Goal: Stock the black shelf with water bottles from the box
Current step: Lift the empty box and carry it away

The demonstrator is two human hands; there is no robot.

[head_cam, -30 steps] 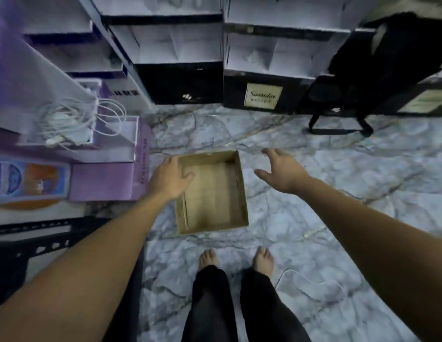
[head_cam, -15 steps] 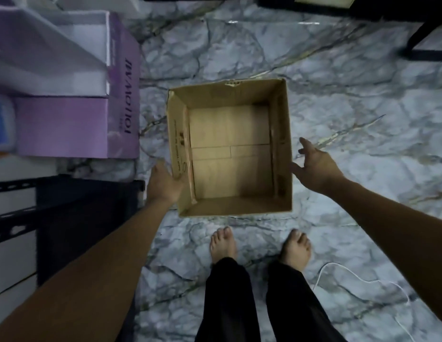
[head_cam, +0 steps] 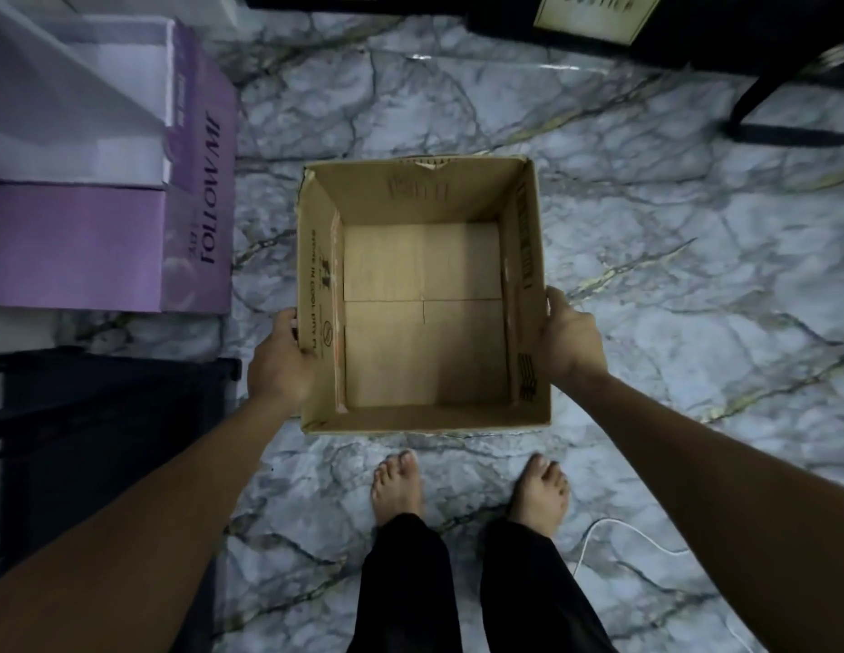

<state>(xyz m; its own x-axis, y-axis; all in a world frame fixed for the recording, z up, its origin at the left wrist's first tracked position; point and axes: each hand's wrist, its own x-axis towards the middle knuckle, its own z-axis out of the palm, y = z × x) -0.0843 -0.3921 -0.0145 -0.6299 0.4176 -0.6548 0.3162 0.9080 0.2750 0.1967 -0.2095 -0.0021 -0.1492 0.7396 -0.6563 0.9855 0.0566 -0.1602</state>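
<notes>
An open brown cardboard box (head_cam: 422, 190) sits in front of my bare feet on the marble floor. Its inside shows only bare cardboard; no water bottles are in view. My left hand (head_cam: 281, 358) grips the box's left wall, thumb over the rim. My right hand (head_cam: 567, 339) presses against the right wall, fingers wrapped around its outer side. The black shelf (head_cam: 104, 440) shows as a dark frame at lower left, beside my left forearm.
A purple carton (head_cam: 199, 190) with white inner flaps stands left of the box. Dark furniture with a cream label (head_cam: 594, 14) and a black metal leg (head_cam: 787, 134) line the far side. A white cable (head_cam: 613, 534) lies on the floor by my right foot.
My head has lowered toward the box, which now fills more of the view. Both hands have closed in from the sides and now hold its left and right walls.
</notes>
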